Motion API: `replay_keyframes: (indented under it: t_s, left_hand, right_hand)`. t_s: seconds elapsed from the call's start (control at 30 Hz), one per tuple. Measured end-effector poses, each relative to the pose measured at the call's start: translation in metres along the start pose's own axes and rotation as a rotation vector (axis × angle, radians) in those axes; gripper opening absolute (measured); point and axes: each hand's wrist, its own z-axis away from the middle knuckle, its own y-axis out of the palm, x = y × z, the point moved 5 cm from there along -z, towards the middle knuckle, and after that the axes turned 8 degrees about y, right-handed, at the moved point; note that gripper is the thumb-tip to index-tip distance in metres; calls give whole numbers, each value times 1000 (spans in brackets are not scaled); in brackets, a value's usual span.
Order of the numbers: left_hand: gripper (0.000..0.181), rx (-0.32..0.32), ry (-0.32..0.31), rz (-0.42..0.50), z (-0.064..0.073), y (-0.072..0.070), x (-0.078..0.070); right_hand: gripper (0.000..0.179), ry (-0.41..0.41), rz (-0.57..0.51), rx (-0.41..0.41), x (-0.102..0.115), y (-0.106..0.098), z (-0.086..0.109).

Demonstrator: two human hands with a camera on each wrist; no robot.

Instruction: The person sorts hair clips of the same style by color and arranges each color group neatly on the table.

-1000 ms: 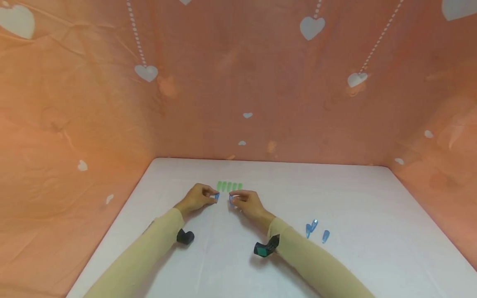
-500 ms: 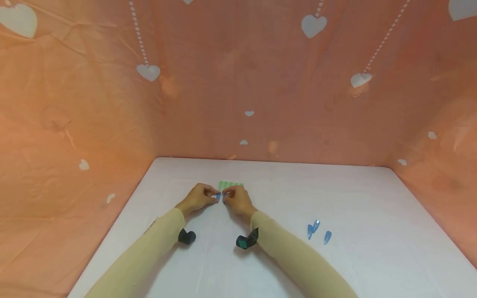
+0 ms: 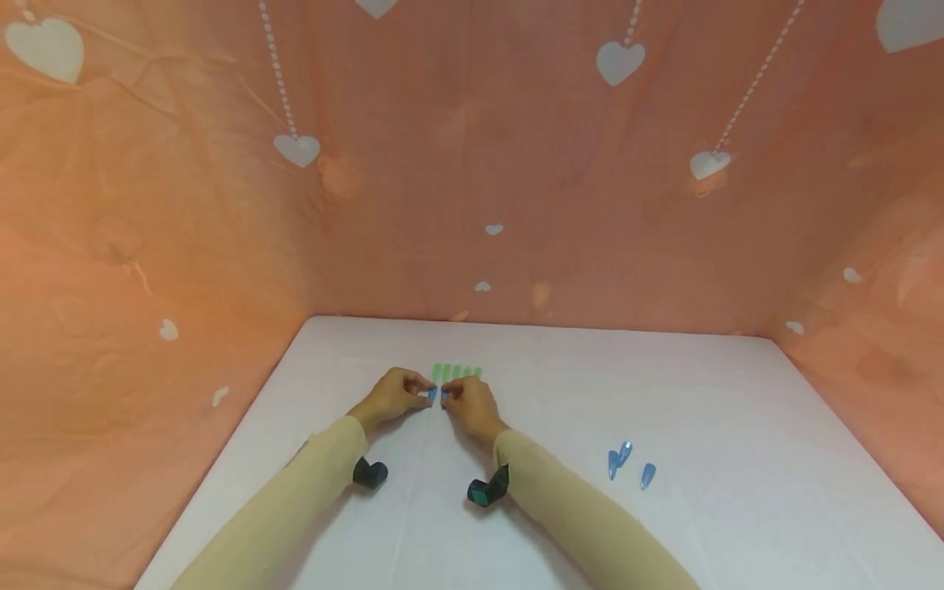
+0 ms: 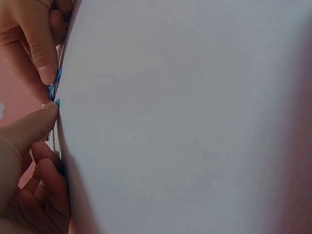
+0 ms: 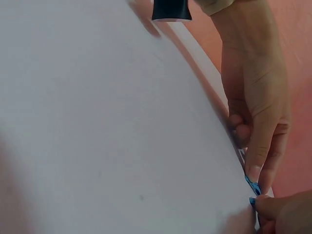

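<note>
My left hand point(image 3: 394, 395) pinches a blue snap hair clip point(image 3: 432, 395) between thumb and fingertips, low over the white table. Close to its right, my right hand point(image 3: 475, 407) pinches a second blue hair clip point(image 3: 445, 397), partly covered by the fingers. A narrow gap separates the two clips in the head view. Just beyond the hands lies a row of several green hair clips point(image 3: 447, 372), its right end partly behind the right hand. Both wrist views show the fingertips nearly meeting, with only small blue bits of the left clip point(image 4: 58, 102) and right clip point(image 5: 252, 185) visible.
To the right on the white table point(image 3: 737, 410) lie three loose blue hair clips: one point(image 3: 613, 465) close against another point(image 3: 625, 453), and a third point(image 3: 647, 476) slightly apart. An orange cloth point(image 3: 546, 188) with white hearts encloses the back and sides.
My right hand has moved left with its blue clip, bringing it beside the left hand's clip. The left hand has stayed nearly in place.
</note>
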Motion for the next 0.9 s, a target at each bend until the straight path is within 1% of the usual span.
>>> replay_keyframes:
  t_s: [0.13,0.17,0.37,0.43,0.53,0.7,0.8,0.9]
  left_hand:
    - [28,3,-3,10,3,2,2]
    - [29,6,5,7,3,2,2]
    - [28,4,21,1,2,1,1]
    - [28,-1,13,5,2,0,1]
    - [28,7,14,10,2,1,3]
    - [28,8,11,12,0,1,7]
    - [27,2,22,3,-1,0,6]
    - [27,4,20,2,-1,-1,6]
  right_hand:
    - [28,-19,1,19,-2,3,3]
    - [28,-18,-2,18,-2,3,3]
    - [25,-12,3,-28,-2,3,3]
    - [25,-16,3,-35,-1,4,3]
    - [24,-8,0,-37,0,4,3]
    - [25,23,33,-21,0,7,1]
    - [24,32,34,-30,1,7,0]
    - [24,37,19,-45,2,7,0]
